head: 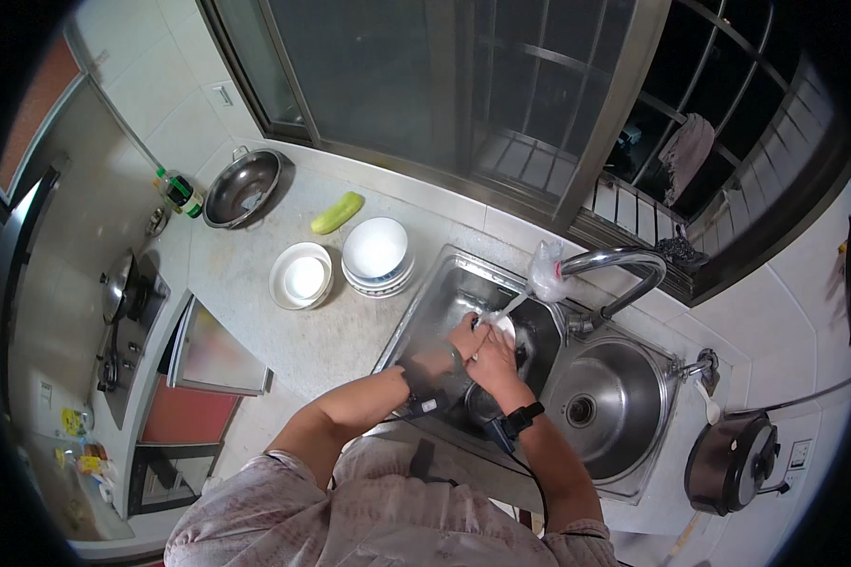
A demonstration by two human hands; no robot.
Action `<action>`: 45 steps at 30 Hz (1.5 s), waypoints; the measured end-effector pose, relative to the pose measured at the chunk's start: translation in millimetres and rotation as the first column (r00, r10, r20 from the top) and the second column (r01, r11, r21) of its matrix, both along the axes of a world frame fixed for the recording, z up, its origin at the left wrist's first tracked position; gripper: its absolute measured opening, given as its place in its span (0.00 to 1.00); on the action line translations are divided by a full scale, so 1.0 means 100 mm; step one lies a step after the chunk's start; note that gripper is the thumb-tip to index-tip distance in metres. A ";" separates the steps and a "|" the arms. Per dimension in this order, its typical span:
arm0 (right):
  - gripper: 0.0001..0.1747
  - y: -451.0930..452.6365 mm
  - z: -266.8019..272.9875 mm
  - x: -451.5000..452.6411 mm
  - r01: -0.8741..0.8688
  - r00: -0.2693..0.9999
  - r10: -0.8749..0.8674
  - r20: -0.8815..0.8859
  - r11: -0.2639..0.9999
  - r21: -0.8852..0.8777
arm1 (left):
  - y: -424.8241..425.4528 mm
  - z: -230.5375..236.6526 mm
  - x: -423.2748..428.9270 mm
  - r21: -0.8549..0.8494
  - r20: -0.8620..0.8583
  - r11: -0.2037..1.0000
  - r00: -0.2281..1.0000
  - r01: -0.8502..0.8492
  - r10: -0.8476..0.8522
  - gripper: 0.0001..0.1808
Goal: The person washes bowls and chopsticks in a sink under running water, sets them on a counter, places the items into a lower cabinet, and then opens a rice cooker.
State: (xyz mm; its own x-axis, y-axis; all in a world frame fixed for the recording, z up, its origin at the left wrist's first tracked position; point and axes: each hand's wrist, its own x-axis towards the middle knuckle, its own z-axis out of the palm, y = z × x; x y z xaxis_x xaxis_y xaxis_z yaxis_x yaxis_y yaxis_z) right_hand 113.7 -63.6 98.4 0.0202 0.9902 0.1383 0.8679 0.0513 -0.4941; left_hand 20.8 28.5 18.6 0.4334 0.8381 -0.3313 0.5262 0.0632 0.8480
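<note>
Both of my hands are over the left basin of a stainless steel sink, close together under running water. My left hand grips the left side of a white dish, probably a bowl. Across its near side lies my right hand, fingers pressed on it. Much of the dish is hidden by my fingers. Water falls onto it from a curved chrome faucet whose spout is wrapped in a clear plastic bag. Lower in the basin, a dark round shape is partly covered by my right forearm.
Left of the sink, the counter holds stacked bowls, nested white bowls, a pale green cucumber-like vegetable and a metal basin. A round second basin adjoins on the right, with an electric cooker beyond it.
</note>
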 end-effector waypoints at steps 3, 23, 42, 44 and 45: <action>0.27 -0.11 -0.07 -0.05 -0.035 0.995 0.029 -0.093 0.997 -0.065 | 0.08 0.27 -0.03 -0.094 0.034 0.996 0.999 0.000 0.003 0.32; 0.25 -0.13 -0.35 0.33 0.321 0.732 -0.420 -0.537 0.907 -0.272 | 0.02 -0.19 -0.23 -0.498 0.212 0.838 0.905 -0.224 0.368 0.27; 0.35 -0.21 -0.89 0.28 0.186 0.553 -0.353 -0.755 0.935 -0.301 | 0.22 0.56 0.09 0.572 -0.612 0.334 0.661 0.749 -0.433 0.15; 0.34 -0.21 -0.76 0.32 0.163 0.689 -0.322 -0.649 0.942 -0.294 | 0.19 0.60 0.04 0.546 -0.580 0.434 0.697 0.717 -0.422 0.15; 0.34 -0.22 -0.74 0.35 0.171 0.688 -0.326 -0.648 0.941 -0.292 | 0.17 0.62 0.07 0.519 -0.544 0.517 0.729 0.681 -0.415 0.16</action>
